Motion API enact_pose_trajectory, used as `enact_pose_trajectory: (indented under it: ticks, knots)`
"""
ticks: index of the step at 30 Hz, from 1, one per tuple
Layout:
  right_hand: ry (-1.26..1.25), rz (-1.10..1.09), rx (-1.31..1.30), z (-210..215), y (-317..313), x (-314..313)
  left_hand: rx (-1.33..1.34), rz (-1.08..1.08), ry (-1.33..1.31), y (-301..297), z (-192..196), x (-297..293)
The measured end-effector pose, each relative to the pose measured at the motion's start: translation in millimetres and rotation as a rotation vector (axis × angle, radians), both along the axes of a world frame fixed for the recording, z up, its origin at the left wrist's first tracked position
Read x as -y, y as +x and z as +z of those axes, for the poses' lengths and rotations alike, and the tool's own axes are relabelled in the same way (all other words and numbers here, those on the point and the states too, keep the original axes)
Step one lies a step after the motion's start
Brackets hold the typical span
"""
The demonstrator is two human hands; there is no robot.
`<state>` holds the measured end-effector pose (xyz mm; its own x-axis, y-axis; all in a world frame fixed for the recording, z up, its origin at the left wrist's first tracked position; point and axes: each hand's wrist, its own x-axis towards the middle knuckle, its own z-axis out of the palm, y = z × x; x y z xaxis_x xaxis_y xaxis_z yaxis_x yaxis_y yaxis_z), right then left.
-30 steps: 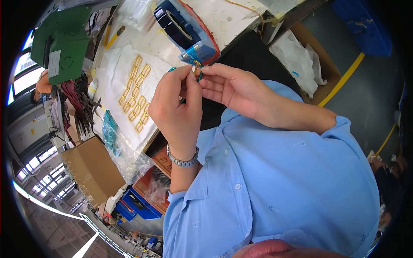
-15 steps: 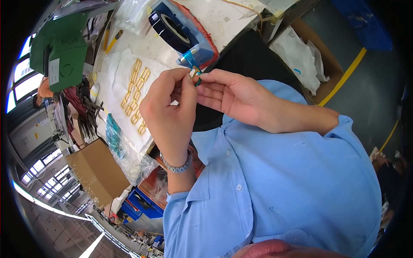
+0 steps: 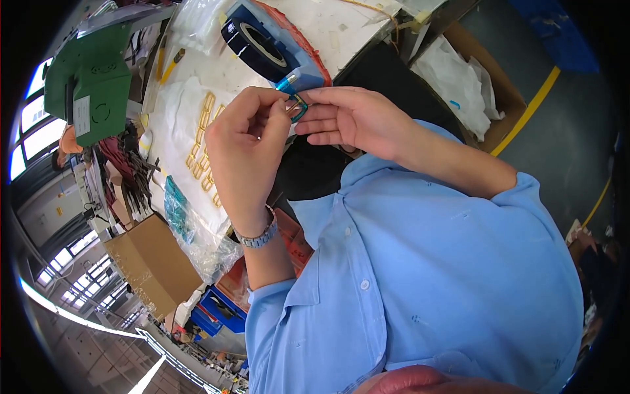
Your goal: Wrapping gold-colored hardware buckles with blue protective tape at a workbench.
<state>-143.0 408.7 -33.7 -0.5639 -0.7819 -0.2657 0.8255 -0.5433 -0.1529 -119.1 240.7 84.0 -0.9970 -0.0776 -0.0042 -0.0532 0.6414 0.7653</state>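
Observation:
A small metal buckle, gold in part and blue-green along its outer edge, is pinched between the thumb and forefinger of my left hand. My right hand faces it from the other side, palm showing. Its fingers are stretched out, with the thumb side at the buckle's edge; whether they press on it I cannot tell. Just beyond, the blue tape dispenser carries a dark blue tape roll, and a shiny blue tape end sits at its front near the buckle.
Rows of gold buckles lie on a white sheet to the left. Beside them are a bag of blue-green pieces, a yellow-handled cutter and a cardboard box. An open carton with white plastic stands at right.
Both hands have moved slightly up and left with the buckle. The right fingers have straightened and spread away from it, so more of the buckle shows.

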Motion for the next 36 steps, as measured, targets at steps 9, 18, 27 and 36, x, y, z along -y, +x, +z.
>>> enact_pose_trajectory:
  ticks: [9, 18, 27, 36]
  knots:
    - [0.422, -0.079, -0.513, 15.4, -15.4, 1.2, 0.006, -0.003, -0.049, 1.9, -4.0, -1.4]
    - [0.492, -0.166, -0.489, 9.0, -11.5, 7.0, -0.375, 0.058, -0.168, 17.1, -35.8, -25.6]
    - [0.748, -0.199, -0.684, 1.7, 36.7, -27.5, -0.182, 0.103, 0.111, 75.9, -73.6, -27.8]
    - [1.025, -0.125, -1.247, 36.2, 30.4, -11.7, -0.505, -0.026, -0.278, 65.4, -73.1, -5.6]
